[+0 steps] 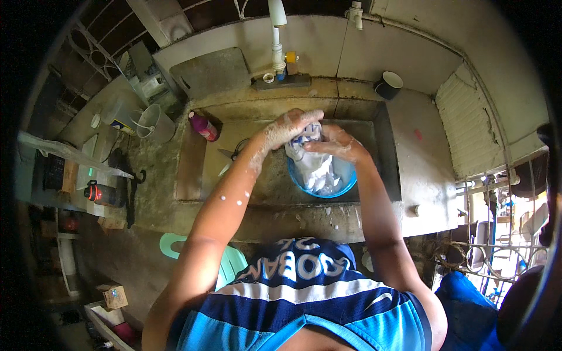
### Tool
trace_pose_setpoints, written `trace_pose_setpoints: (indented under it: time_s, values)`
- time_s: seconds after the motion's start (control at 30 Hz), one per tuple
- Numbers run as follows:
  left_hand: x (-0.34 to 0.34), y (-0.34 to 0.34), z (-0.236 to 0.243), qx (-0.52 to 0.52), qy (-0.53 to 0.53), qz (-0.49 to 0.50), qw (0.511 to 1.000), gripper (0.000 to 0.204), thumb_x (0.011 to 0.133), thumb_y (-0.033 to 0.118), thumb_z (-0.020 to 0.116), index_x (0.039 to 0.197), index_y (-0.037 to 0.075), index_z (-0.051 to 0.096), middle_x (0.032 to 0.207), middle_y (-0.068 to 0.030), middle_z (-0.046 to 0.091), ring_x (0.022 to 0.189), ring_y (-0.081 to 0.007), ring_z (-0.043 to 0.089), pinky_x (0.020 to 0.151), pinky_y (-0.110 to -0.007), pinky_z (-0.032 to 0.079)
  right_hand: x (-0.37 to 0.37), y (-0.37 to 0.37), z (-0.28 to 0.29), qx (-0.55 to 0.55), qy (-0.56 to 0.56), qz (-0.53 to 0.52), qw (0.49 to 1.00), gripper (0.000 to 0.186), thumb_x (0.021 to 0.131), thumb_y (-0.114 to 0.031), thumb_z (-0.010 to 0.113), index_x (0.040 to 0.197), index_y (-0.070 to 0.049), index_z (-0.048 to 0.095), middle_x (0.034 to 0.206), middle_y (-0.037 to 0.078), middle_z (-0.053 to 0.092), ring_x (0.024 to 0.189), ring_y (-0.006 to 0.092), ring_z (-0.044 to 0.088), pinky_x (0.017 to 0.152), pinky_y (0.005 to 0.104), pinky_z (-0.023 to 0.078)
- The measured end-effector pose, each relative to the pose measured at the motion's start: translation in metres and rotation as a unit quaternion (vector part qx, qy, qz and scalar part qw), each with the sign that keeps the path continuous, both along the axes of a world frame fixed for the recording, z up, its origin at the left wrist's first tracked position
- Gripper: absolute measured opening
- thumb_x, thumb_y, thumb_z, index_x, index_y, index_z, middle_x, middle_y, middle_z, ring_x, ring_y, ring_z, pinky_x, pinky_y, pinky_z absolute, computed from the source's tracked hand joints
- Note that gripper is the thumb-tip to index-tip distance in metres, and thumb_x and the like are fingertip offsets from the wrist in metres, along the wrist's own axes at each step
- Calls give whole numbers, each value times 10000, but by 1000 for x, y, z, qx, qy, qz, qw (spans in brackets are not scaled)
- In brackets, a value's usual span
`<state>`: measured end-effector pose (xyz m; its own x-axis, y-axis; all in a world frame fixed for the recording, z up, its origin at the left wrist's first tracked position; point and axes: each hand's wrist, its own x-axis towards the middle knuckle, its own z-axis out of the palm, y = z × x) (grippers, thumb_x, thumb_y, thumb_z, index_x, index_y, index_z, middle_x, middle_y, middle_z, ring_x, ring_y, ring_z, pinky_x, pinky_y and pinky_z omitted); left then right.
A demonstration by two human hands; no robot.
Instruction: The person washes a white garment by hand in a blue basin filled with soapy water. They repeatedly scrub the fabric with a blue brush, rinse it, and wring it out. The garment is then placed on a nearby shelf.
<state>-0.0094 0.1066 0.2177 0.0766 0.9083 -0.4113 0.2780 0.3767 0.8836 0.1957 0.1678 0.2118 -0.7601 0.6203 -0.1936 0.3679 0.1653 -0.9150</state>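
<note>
My left hand (294,126) and my right hand (341,142) are closed on a wet white cloth (309,164) with dark blue markings. The cloth hangs bunched into a blue plastic basin (350,182) inside the concrete sink (383,164). White lather covers both hands and streaks my left forearm. My left hand is at the cloth's upper part, with its fingers curled over it; my right hand grips it from the right, just beside the left. In the sink's left part lie a purple bottle (204,126) and a metal utensil (225,155), partly hidden by my left forearm.
A pipe faucet (277,50) rises behind the sink, near a leaning grey board (212,71). A dark cup (388,86) sits at back right. Buckets (153,126) and a dark bottle (105,195) stand on the left counter. A pale green chair (228,264) is below the sink's front.
</note>
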Motion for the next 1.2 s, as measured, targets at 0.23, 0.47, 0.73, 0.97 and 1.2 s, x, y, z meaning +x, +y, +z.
trace_pose_setpoints:
  time_s: [0.23, 0.47, 0.73, 0.97, 1.2]
  values:
    - [-3, -13, -52, 63, -141, 65, 986, 944, 897, 762, 545, 1423, -21, 507, 1323, -236, 616, 1264, -320, 571, 1131, -448, 406, 25, 51, 10, -218, 564, -170, 778, 213, 885, -255, 693, 949, -52, 702, 1003, 87, 681, 929, 202, 656, 855, 388, 538]
    - [31, 25, -131, 55, -706, 223, 670, 788, 908, 656, 583, 1415, 55, 533, 1310, -149, 628, 1223, -294, 593, 1119, -406, 440, -92, -37, -59, 437, 203, -304, 822, 455, 963, -354, 649, 620, -62, 585, 553, 91, 549, 492, 241, 527, 482, 363, 422]
    - [1, -51, -108, 56, -90, -67, 992, 613, 920, 429, 654, 1386, 42, 565, 1348, -117, 626, 1231, -247, 602, 1101, -362, 455, -92, 35, -31, 446, 48, -124, 885, 497, 976, -480, 626, 888, 4, 700, 857, 180, 682, 845, 306, 665, 788, 447, 527]
    - [-15, -52, -63, 443, 103, -28, 890, 537, 889, 334, 719, 1320, 31, 618, 1306, -95, 660, 1178, -242, 637, 1040, -346, 492, 5, 50, -46, -92, 227, -79, 966, 695, 929, -643, 612, 1293, -51, 645, 1307, 92, 662, 1259, 250, 572, 1095, 428, 418]
    - [-4, -62, -70, 460, 343, 153, 805, 692, 855, 575, 644, 1327, 70, 599, 1278, -151, 644, 1180, -309, 627, 1019, -465, 493, 47, -6, -141, 33, -66, -48, 996, 548, 896, -323, 745, 1318, -3, 605, 1348, 188, 633, 1222, 323, 608, 1044, 413, 464]
